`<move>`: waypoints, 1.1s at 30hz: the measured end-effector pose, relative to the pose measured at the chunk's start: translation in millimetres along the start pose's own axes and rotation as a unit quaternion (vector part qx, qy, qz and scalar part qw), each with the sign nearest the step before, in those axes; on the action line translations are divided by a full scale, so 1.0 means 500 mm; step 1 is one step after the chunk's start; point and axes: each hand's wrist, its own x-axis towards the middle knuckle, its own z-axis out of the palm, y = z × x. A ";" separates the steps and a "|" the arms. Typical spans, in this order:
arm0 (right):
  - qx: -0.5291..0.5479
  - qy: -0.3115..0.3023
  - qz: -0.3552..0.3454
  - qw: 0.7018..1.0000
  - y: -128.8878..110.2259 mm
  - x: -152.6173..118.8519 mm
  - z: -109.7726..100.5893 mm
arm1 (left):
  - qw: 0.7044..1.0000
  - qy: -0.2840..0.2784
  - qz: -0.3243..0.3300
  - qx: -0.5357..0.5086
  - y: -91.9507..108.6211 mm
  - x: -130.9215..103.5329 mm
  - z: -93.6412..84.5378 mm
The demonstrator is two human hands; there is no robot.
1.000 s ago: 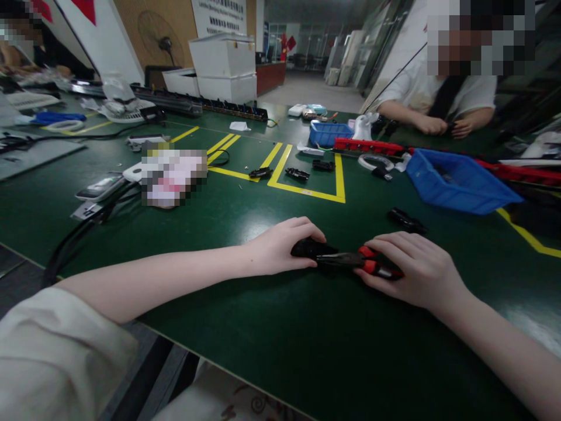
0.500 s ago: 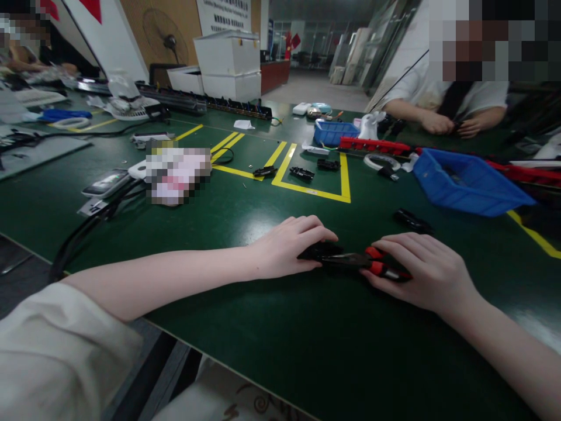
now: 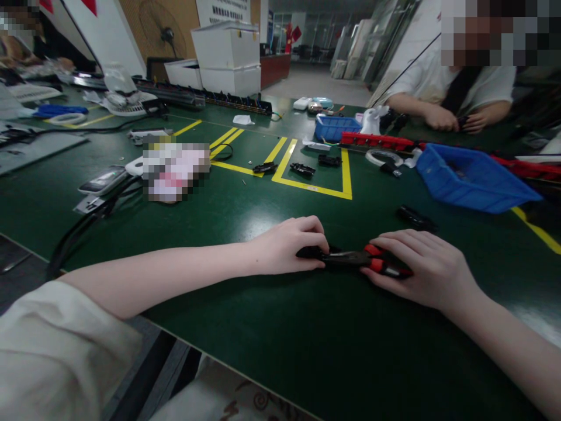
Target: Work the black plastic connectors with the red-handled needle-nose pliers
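Observation:
My left hand (image 3: 295,245) is closed on a dark part (image 3: 310,252) just above the green table (image 3: 272,327). Fingers of my right hand (image 3: 423,266) wrap round the red and black handles of a pair of pliers (image 3: 377,260). The jaws point left and reach the dark part at my left fingertips; whether they grip it cannot be made out. Another black part (image 3: 415,218) lies beyond my right hand. Farther back, black pieces (image 3: 302,169) rest in and beside a yellow taped outline.
A large blue bin (image 3: 477,181) stands at the right, a smaller blue bin (image 3: 337,127) behind. A red strip (image 3: 377,140) runs between them. At the left are a phone-like device (image 3: 103,180) and black cables (image 3: 94,219). Across the table, a person's hands (image 3: 442,118) hold something small.
My left fingers have curled in closer around the dark part near the plier jaws. My right hand keeps its hold on the pliers. The view has shifted slightly.

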 end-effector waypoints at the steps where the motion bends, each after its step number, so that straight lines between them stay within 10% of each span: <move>1: 0.008 -0.003 0.007 1.000 0.002 -0.001 0.001 | 1.000 -0.004 -0.011 -0.019 -0.001 0.000 -0.001; 33: 0.079 -0.050 0.086 0.992 0.000 0.000 -0.005 | 0.994 -0.044 -0.058 -0.082 -0.009 0.009 -0.010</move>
